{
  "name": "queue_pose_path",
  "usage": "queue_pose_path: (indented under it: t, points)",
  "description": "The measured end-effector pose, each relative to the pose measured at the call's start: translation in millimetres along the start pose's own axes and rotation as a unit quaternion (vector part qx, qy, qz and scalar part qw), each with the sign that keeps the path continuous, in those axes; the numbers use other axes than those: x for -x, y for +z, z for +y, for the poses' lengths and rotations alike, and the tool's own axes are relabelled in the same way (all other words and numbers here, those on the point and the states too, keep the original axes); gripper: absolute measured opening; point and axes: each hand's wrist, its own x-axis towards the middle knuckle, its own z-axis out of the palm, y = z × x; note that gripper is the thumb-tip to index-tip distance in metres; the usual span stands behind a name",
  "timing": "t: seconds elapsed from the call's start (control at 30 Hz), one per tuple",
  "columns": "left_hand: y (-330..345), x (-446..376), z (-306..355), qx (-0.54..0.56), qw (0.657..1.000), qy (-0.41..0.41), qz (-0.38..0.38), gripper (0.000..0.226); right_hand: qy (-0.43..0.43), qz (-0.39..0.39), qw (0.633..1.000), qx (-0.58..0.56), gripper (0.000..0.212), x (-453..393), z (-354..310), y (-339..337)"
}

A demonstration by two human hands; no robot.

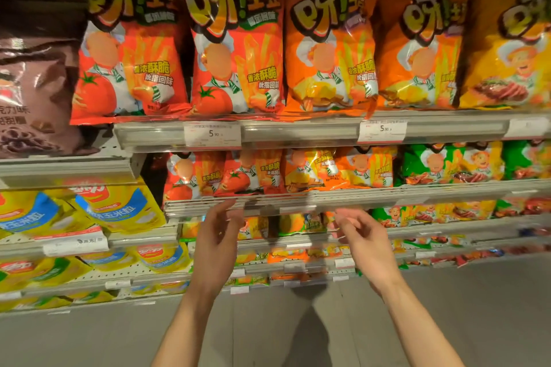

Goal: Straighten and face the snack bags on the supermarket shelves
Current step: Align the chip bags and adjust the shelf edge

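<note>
Neither hand holds anything: the left hand (219, 237) and the right hand (362, 235), both in the lower centre of the frame, are raised with fingers loosely spread, apart from each other and just below the front lip of the second shelf (298, 199). They look poised to reach the small tomato bags (220, 176) and small orange bags (337, 170) in the middle of the frame, which lean and overlap and so probably want squaring. Above, the large red bags (235, 45) and large orange bags (331, 48) stand upright, faces forward, their bottom seams overhanging the top shelf rail (298, 131) with its price tags (212, 134). The narrow gap between that rail and the small bags leaves little headroom for fingers.
</note>
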Motion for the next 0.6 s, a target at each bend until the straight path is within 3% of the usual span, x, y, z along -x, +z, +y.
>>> queue_pose_path:
  t: [0.17,0.37,0.6]
  points:
    - [31,34,-2,0.034,0.999,-0.024,0.000,0.019,-0.002,0.037,0.999,0.007,0.012,19,3,-45]
    - [83,62,25,0.055,0.998,0.006,-0.012,0.019,-0.037,0.070,0.997,-0.012,0.012,28,3,-109]
    - [187,104,49,0.092,0.995,0.023,-0.017,0.021,-0.038,0.075,0.995,-0.060,0.019,31,25,-227]
